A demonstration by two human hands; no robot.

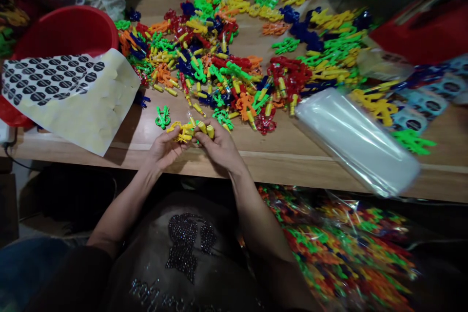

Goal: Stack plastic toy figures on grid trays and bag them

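My left hand point(165, 148) and my right hand point(219, 145) meet at the near edge of the wooden table point(278, 163). Both are closed on a small yellow plastic toy piece point(185, 131). My right hand also grips a few yellow tube-like bits point(205, 128) at its fingertips. Just beyond the hands a green toy piece point(163, 117) lies alone. Farther back spreads a big heap of red, green, yellow, orange and blue toy pieces point(234, 58).
A sheet of black oval stickers point(54, 80) drapes over a red bowl point(68, 29) at the left. A stack of clear plastic bags point(356, 139) lies at the right edge. Blue printed cards point(427, 105) sit far right. A bag of packed toys point(347, 248) lies below the table.
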